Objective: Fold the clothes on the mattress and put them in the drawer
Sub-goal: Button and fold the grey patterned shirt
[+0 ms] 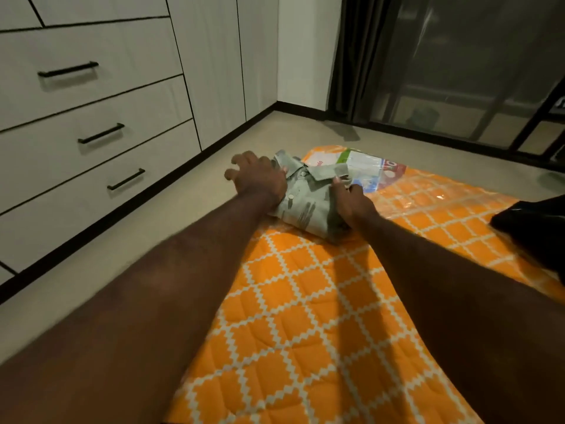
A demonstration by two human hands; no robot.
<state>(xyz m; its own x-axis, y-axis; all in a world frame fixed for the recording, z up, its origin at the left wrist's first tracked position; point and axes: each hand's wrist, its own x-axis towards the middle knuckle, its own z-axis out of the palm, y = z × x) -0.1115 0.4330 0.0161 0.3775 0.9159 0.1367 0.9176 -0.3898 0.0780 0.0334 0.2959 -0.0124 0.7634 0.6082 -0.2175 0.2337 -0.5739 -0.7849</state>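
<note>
A grey-green buttoned shirt (308, 206), folded into a small packet with its collar up, lies at the far left corner of the orange patterned mattress (305, 316). My right hand (351, 205) grips the shirt's right edge, fingers curled round the fold. At the shirt's left edge is my left hand (256, 179); its thumb side touches the cloth, and its fingers are spread and loosely curled over the floor, holding nothing. White drawers with black bar handles (101, 133) line the wall on the left, all closed.
A clear plastic label sleeve (363, 165) covers the mattress's far end behind the shirt. A black item (538, 231) lies on the mattress at the right edge. Beige floor (171, 228) runs between mattress and drawers. A dark curtain (357, 56) and a glass door stand beyond.
</note>
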